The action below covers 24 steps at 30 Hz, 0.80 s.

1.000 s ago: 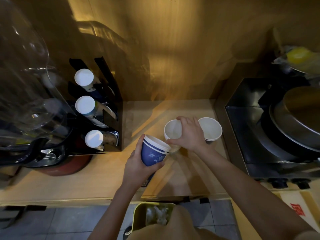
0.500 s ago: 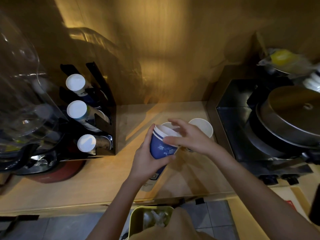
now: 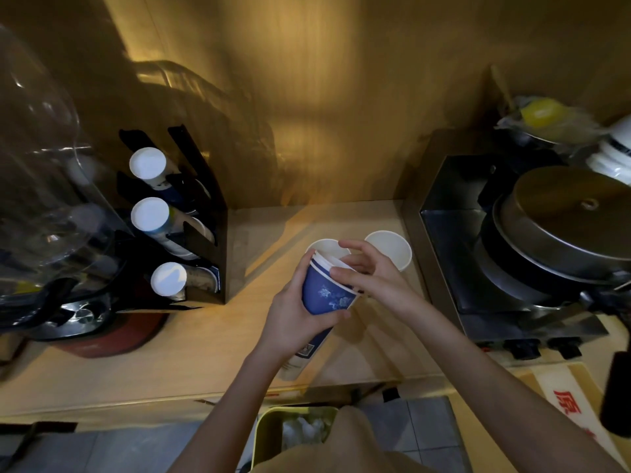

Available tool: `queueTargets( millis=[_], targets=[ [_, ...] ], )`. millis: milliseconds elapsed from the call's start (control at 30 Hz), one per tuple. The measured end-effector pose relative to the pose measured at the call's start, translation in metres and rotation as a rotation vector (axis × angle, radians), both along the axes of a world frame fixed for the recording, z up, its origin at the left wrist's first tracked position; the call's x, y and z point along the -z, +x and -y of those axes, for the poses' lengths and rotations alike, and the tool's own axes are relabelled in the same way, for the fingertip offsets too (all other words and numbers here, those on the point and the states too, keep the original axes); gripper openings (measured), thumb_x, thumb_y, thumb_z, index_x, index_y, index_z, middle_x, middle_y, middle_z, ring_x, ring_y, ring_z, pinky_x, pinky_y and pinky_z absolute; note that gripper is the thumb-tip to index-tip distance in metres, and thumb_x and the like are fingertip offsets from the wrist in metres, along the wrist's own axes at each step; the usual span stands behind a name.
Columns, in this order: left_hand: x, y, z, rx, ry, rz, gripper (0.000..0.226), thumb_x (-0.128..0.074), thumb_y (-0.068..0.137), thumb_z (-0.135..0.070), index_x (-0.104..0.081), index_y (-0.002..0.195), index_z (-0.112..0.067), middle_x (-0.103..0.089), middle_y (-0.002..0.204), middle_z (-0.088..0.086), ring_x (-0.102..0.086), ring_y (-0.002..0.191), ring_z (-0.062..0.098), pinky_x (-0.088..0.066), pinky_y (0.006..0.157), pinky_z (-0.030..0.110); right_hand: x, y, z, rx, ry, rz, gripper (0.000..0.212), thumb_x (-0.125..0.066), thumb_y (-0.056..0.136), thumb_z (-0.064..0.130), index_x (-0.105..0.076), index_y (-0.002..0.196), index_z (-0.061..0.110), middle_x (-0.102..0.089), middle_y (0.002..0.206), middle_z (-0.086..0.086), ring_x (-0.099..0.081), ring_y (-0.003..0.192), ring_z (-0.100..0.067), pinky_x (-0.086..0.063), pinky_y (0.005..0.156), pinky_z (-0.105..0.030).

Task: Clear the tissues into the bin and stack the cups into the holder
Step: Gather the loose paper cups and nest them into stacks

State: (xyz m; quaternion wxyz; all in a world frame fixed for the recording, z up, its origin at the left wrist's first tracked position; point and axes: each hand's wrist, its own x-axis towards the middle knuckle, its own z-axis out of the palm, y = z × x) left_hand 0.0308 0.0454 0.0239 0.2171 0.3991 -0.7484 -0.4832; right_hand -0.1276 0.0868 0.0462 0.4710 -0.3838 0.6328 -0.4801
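While the left hand wraps the blue cup stack above the counter, right hand fingertips pinch its rim; a lone white cup stands just behind, bare counter leftward toward the holder.

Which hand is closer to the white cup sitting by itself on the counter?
The right hand. It is just left of the lone white cup, fingers on the rim of the blue cup stack. The left hand grips that stack from its far side, farther from the cup.
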Motion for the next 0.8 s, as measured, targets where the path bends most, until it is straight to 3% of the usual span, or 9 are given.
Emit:
queueTargets(
  millis=[100, 267, 500, 700, 800],
  targets=[
    [0.001, 0.002, 0.000, 0.003, -0.003, 0.016, 0.102, -0.081, 0.064, -0.037, -0.015, 0.142, -0.041, -0.051, 0.117, -0.013, -0.059, 0.100, 0.009, -0.053, 0.085, 0.027, 0.004, 0.004, 0.001, 0.042, 0.008, 0.046, 0.061, -0.076, 0.066, 0.031, -0.051, 0.121, 0.025, -0.060, 0.104, 0.000, -0.060, 0.102, -0.014, -0.048, 0.073, -0.018],
    [0.002, 0.007, -0.002, 0.001, 0.018, 0.031, 0.104, -0.081, 0.061, -0.040, -0.017, 0.142, -0.041, -0.052, 0.120, -0.011, -0.058, 0.102, 0.011, -0.053, 0.087, 0.030, 0.008, 0.005, 0.001, 0.056, 0.011, 0.092, 0.058, -0.076, 0.073, 0.019, -0.050, 0.126, 0.019, -0.061, 0.106, -0.004, -0.061, 0.090, -0.008, -0.051, 0.062, -0.009],
    [-0.004, 0.012, 0.005, 0.033, -0.012, 0.099, 0.102, -0.080, 0.060, -0.043, -0.017, 0.140, -0.042, -0.055, 0.119, -0.007, -0.060, 0.099, 0.014, -0.053, 0.086, 0.031, 0.010, 0.008, 0.003, 0.086, -0.001, 0.125, 0.056, -0.074, 0.074, 0.013, -0.051, 0.125, 0.014, -0.061, 0.112, -0.013, -0.062, 0.084, -0.009, -0.050, 0.059, -0.008],
    [-0.009, 0.013, 0.008, 0.010, -0.027, 0.109, 0.102, -0.083, 0.058, -0.040, -0.021, 0.140, -0.039, -0.054, 0.113, -0.009, -0.061, 0.096, 0.014, -0.053, 0.082, 0.029, 0.010, 0.012, 0.007, 0.097, -0.010, 0.149, 0.064, -0.071, 0.056, 0.026, -0.055, 0.117, 0.018, -0.064, 0.098, 0.000, -0.064, 0.081, -0.007, -0.050, 0.059, -0.010],
    [-0.010, 0.017, 0.010, 0.022, 0.123, 0.061, 0.100, -0.085, 0.058, -0.033, -0.024, 0.137, -0.041, -0.059, 0.110, -0.009, -0.064, 0.093, 0.011, -0.055, 0.082, 0.030, 0.010, 0.011, 0.008, 0.125, -0.023, 0.183, 0.060, -0.068, 0.057, 0.024, -0.057, 0.116, 0.016, -0.065, 0.093, 0.001, -0.065, 0.078, -0.007, -0.050, 0.062, -0.015]
  ],
)
